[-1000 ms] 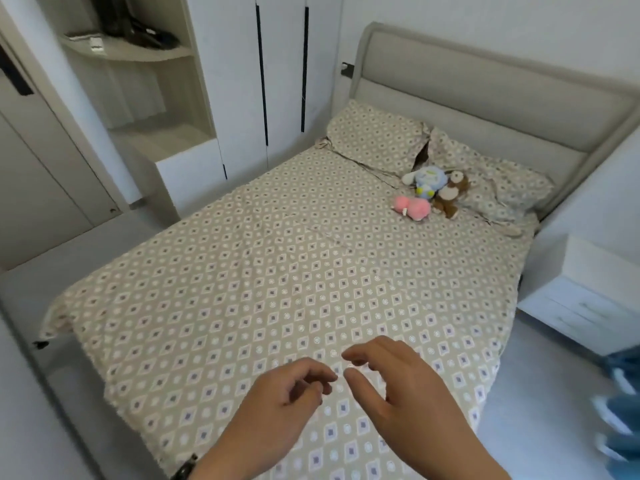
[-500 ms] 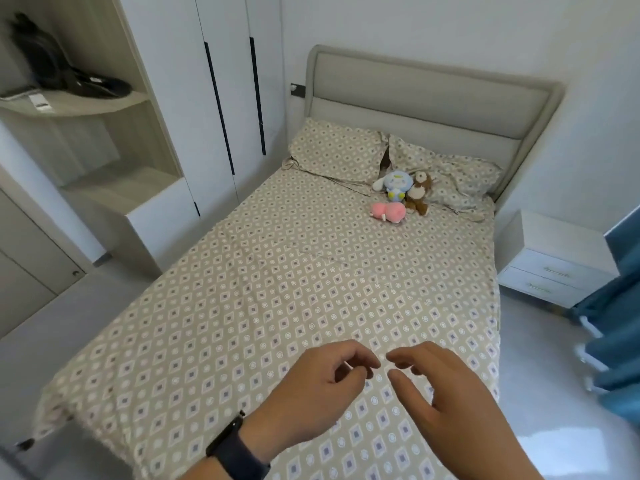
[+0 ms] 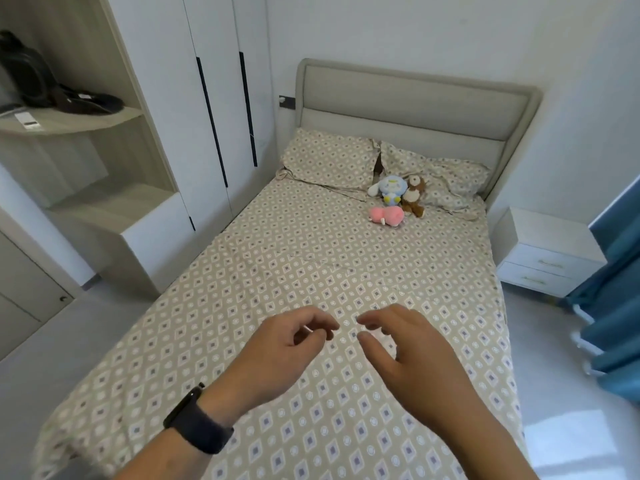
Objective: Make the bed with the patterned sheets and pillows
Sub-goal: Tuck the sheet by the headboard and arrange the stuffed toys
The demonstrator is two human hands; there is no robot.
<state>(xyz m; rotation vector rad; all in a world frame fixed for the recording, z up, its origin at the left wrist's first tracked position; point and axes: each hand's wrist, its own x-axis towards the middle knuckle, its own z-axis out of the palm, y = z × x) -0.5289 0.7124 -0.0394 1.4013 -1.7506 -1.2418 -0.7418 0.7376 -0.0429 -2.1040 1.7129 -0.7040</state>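
Nearest, both hands hover over the foot end of the bed, holding nothing. The left hand (image 3: 277, 351) has its fingers (image 3: 323, 325) curled loosely inward, thumb near the fingertips but clamped on no cloth; a dark band sits on its wrist. The right hand (image 3: 415, 355) has its fingers (image 3: 372, 318) spread and apart, thumb held away from them. The two sets of fingertips nearly meet.

Directly under the fingers lies the patterned sheet (image 3: 311, 271), beige with small white and grey diamonds. It looks thin, soft and light, a cloth that will drape, crease and slide over the mattress, not keep a shape. It is best taken by pinching a fold or an edge; the hem hanging to the left of the fingers, and the near edge below the wrists, seem the surest holds for pulling it taut. Faint creases cross the sheet just beyond the fingers, so smoothing with flat palms would probably serve there.

Further beyond the fingers, three soft toys (image 3: 394, 202) sit on the sheet: pink, pale blue and brown, plush and light. Behind them two pillows (image 3: 329, 157) in the same print lie side by side against the padded grey headboard (image 3: 398, 98). They look plump and yielding, and the right one is more rumpled. Each is best gripped at its corners or sides.
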